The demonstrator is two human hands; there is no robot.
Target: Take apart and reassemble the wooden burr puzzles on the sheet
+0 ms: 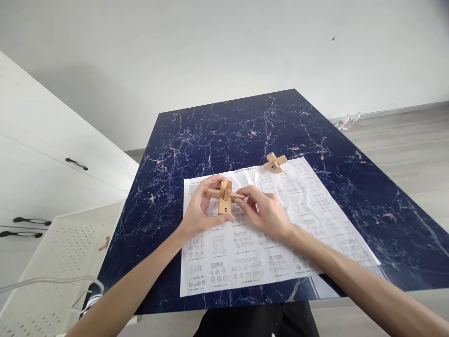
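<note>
A wooden interlocking puzzle [225, 206] with a "2" written on its near face is held between my hands, just above the printed sheet. My left hand [199, 206] grips the puzzle's body, thumb at the near end and fingers at the far end. With thumb and fingertips, my right hand [264, 208] pinches the stick that juts out on the right side. Beneath both hands lies the white instruction sheet [245, 262], covered in small diagrams. A second wooden puzzle [275, 163], marked with a "G"-like sign, rests on the sheet's far edge.
The dark blue marbled table [224, 135] extends beyond the sheet toward a white wall. White cabinets [63, 145] with black handles stand on the left, above a perforated white basket [70, 252]. A white cable [52, 281] runs at lower left. Clear plastic [348, 121] lies past the table's right edge.
</note>
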